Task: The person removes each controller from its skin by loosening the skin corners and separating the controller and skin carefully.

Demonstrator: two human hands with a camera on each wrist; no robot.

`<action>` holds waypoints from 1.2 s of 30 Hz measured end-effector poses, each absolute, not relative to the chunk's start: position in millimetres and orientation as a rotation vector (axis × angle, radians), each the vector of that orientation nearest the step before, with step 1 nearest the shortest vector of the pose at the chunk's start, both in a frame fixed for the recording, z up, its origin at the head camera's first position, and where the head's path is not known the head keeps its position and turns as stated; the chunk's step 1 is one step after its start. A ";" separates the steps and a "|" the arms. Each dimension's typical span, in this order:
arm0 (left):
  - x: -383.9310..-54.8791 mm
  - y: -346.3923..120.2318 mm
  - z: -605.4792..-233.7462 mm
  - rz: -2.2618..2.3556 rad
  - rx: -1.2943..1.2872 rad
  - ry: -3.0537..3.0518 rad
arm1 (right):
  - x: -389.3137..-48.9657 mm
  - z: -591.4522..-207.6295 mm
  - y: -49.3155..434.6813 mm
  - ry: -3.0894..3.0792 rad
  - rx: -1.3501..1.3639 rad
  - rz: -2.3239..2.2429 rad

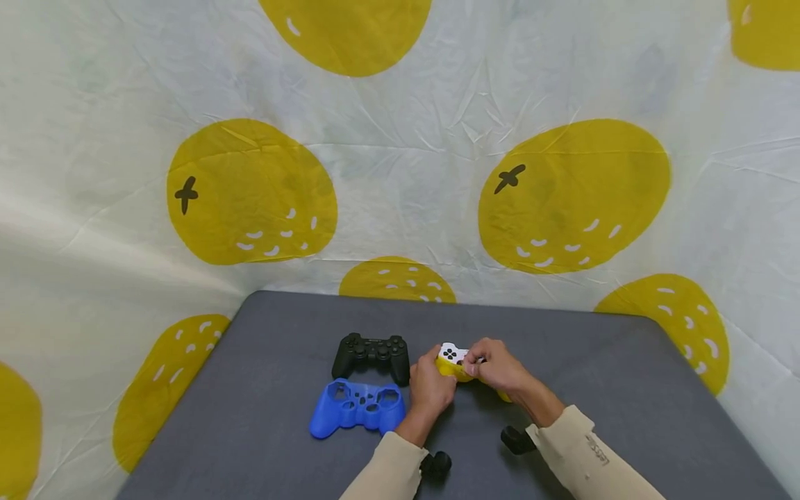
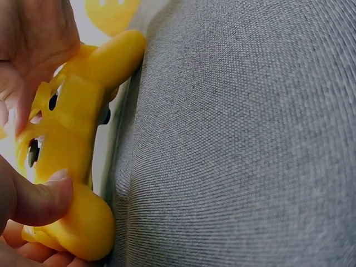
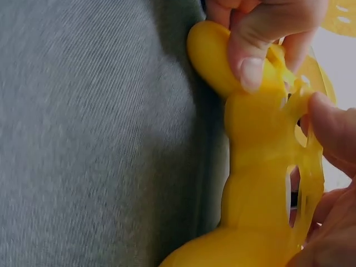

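A white game controller [image 1: 448, 353] sits partly inside a yellow silicone controller cover [image 2: 78, 122]. Gripping the cover's left handle is my left hand [image 1: 431, 383], its thumb pressed on the yellow surface in the left wrist view. My right hand [image 1: 498, 367] pinches the cover's stretched edge [image 3: 305, 100] near the middle openings, where the right wrist view shows its thumb against the rim. Part of the white face with its dark direction buttons shows between the hands. My right hand hides the controller's right half in the head view.
Left of the hands lies a black game controller [image 1: 371, 351] on the grey cloth-covered table [image 1: 262, 417]. An empty blue silicone controller cover [image 1: 357, 410] lies in front of it, beside my left wrist. A fruit-print cloth [image 1: 400, 208] hangs behind the table.
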State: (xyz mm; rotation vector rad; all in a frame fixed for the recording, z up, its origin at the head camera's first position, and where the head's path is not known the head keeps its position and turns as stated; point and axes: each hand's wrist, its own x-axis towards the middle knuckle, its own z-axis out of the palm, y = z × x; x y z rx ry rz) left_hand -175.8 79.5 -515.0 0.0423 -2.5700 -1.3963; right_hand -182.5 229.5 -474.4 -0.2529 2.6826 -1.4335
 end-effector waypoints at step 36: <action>-174.5 70.8 -524.0 -1.580 0.117 -2.316 | -157.4 -516.9 286.7 3.177 -0.143 -1.287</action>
